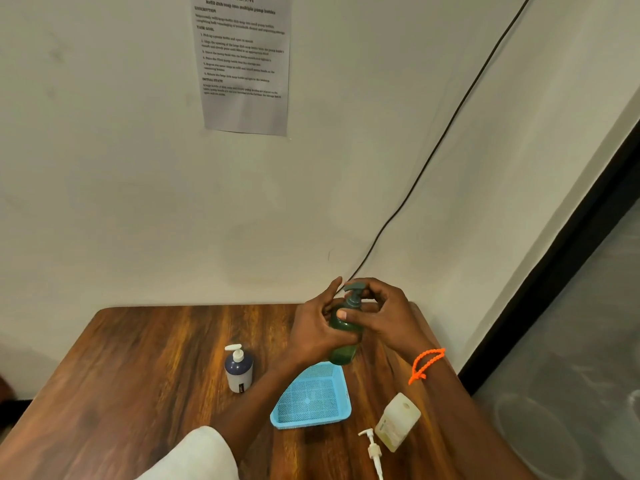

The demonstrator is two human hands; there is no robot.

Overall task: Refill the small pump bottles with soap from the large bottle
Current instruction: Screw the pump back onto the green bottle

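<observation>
Gripping the small dark-green translucent pump bottle above the wooden desk's far right edge, the left hand wraps its body; the right hand pinches the pump head. A light-blue perforated plastic basket sits below, bare desk spreading leftward.

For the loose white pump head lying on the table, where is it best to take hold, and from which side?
Probably at the collar of the white pump head, pinched from above. It lies flat on the wooden table with its thin tube trailing toward the near edge, and the collar looks like the thickest, firmest part. The pale bottle lies close on its right.
</observation>
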